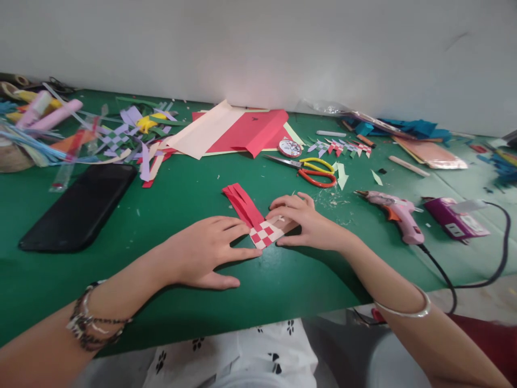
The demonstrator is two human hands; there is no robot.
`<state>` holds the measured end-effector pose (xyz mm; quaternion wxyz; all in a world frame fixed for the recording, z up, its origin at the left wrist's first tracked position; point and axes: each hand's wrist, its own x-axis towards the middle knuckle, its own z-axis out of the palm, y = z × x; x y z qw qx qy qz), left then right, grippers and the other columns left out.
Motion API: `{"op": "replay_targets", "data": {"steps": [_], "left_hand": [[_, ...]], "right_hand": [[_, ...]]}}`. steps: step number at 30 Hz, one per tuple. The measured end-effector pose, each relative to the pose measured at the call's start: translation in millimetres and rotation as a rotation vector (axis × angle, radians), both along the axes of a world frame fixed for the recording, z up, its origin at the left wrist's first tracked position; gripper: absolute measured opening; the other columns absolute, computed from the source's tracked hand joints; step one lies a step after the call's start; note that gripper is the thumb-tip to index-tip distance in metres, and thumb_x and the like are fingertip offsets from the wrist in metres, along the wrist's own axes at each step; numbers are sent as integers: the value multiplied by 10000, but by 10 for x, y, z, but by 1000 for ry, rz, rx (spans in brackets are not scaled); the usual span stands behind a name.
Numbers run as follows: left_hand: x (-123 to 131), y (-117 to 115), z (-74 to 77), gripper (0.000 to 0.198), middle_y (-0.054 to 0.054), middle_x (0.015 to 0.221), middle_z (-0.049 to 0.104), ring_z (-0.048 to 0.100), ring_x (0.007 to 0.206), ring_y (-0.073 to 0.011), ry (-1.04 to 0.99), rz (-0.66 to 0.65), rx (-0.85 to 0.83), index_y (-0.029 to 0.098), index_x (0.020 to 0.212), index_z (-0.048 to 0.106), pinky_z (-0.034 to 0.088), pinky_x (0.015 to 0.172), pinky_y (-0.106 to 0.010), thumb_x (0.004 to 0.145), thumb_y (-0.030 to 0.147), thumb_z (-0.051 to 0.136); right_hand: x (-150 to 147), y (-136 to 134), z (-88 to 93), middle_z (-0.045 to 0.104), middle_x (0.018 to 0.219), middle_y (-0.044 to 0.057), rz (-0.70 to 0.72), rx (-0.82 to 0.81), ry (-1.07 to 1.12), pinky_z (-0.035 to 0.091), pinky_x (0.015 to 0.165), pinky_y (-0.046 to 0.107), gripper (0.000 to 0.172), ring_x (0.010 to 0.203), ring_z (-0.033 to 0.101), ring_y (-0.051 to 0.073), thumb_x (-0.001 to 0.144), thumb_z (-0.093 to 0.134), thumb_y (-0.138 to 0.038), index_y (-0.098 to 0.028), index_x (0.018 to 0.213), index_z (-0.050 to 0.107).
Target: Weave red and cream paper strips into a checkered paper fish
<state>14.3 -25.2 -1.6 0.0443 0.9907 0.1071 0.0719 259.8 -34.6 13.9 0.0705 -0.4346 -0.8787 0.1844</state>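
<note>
A small checkered weave of red and cream paper strips (262, 235) lies on the table between my hands. Its loose red strips (243, 205) point up and left, and its cream strips run right, beneath my right hand (305, 222). That hand arches over the cream ends, thumb on the near side and fingers on the far side, closed around them. My left hand (210, 250) rests flat with its fingers spread, the fingertips touching the left edge of the weave. Its thumb lies on the green table (258, 296), apart from the paper.
Scissors (317, 171) lie beyond my right hand, near finished woven pieces (341, 148) and red and cream sheets (242, 129). To the right are a corded pink glue gun (396, 213) and a purple power block (456, 218). At left lie a black phone (81, 207) and paper scraps (117, 137).
</note>
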Motion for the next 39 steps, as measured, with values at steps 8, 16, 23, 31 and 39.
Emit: {"op": "replay_targets", "data": {"steps": [8, 16, 23, 31, 39], "left_hand": [[17, 1, -3, 470, -134, 1162, 503, 474, 1051, -290, 2, -1, 5, 251, 1202, 478, 392, 854, -436, 784, 466, 482], [-8, -11, 28, 536, -134, 1200, 494, 470, 1070, -280, 12, 75, -60, 222, 1236, 442, 371, 889, -436, 769, 481, 481], [-28, -17, 26, 568, -121, 1267, 469, 431, 1150, -265, 86, 154, -73, 197, 1235, 451, 301, 975, -435, 771, 525, 448], [-17, -24, 46, 573, -137, 1255, 473, 426, 1151, -276, 87, 132, -60, 205, 1223, 468, 318, 961, -444, 752, 531, 478], [-17, -22, 19, 581, -140, 1256, 468, 417, 1151, -301, 88, 131, -33, 222, 1231, 462, 318, 951, -463, 745, 540, 481]], "right_hand": [[-25, -15, 3, 524, 1103, 46, -9, 69, -9, 95, 1000, 448, 300, 1081, 450, 197, 759, 519, -414, -256, 1013, 541], [-81, -108, -6, 369, 1360, 54, 35, 136, -76, -11, 1023, 507, 464, 1266, 276, 222, 835, 388, -438, -260, 1263, 397], [-163, -136, -65, 167, 1441, 66, 156, 120, -230, -61, 1002, 565, 607, 1323, 107, 246, 837, 313, -534, -210, 1347, 260], [-178, -139, -117, 146, 1443, 63, 146, 145, -253, -13, 1025, 539, 649, 1319, 134, 231, 828, 300, -558, -201, 1362, 211], [-170, -166, -159, 251, 1421, 84, 51, 194, -202, 87, 1012, 524, 590, 1294, 193, 260, 832, 299, -544, -238, 1336, 287]]}}
